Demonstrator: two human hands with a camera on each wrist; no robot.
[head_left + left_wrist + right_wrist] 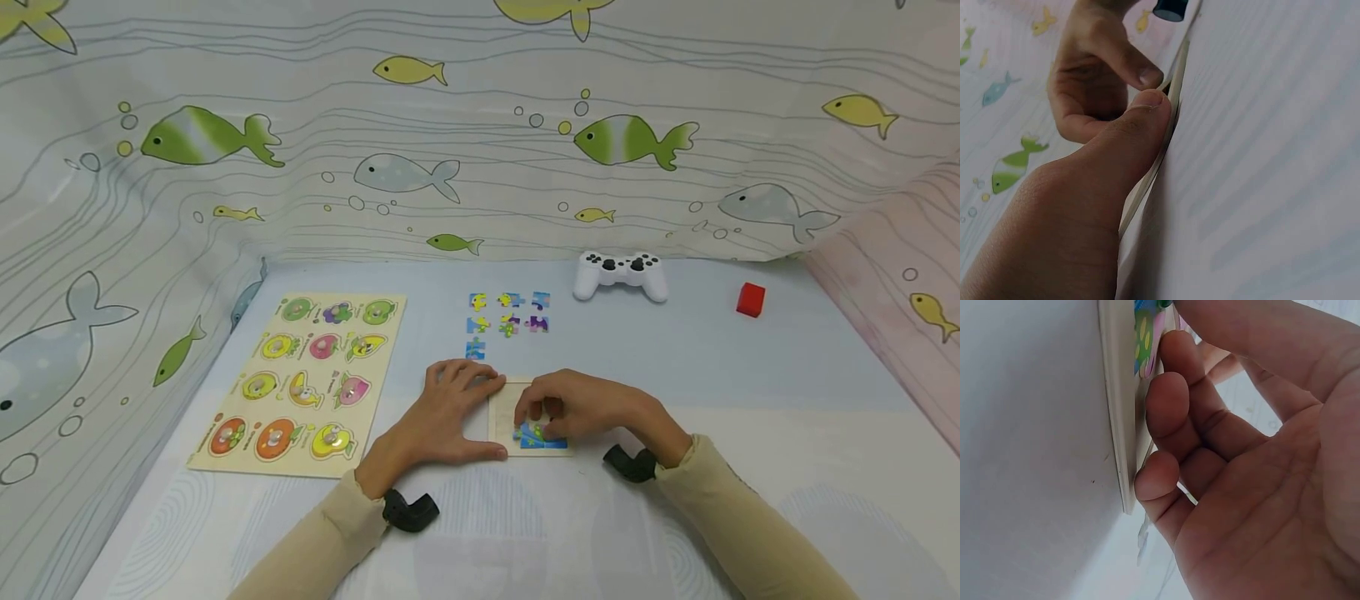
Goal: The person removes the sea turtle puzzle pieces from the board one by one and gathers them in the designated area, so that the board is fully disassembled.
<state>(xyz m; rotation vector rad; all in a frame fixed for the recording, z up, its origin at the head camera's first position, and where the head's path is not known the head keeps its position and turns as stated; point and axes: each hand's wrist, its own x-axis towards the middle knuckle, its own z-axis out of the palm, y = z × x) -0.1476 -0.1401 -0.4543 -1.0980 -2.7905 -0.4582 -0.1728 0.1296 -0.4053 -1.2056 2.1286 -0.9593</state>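
A small wooden puzzle tray [504,417] lies on the table between my two hands. Blue, green and yellow jigsaw pieces [544,439] fill its lower right part. My left hand [450,417] rests at the tray's left side, thumb and index finger stretched apart; in the left wrist view the thumb touches the tray's edge [1177,78]. Over the pieces, my right hand [581,406] has its fingers bent and pinches a puzzle piece [1145,337], which the hand largely hides. Several loose jigsaw pieces [509,324] lie in short rows just beyond the tray.
To the left lies a wooden fruit puzzle board [251,354] with knobbed pieces. A white game controller [621,276] sits at the back, and a red block [751,300] is farther right. Behind the table hangs a fish-printed cloth [517,125].
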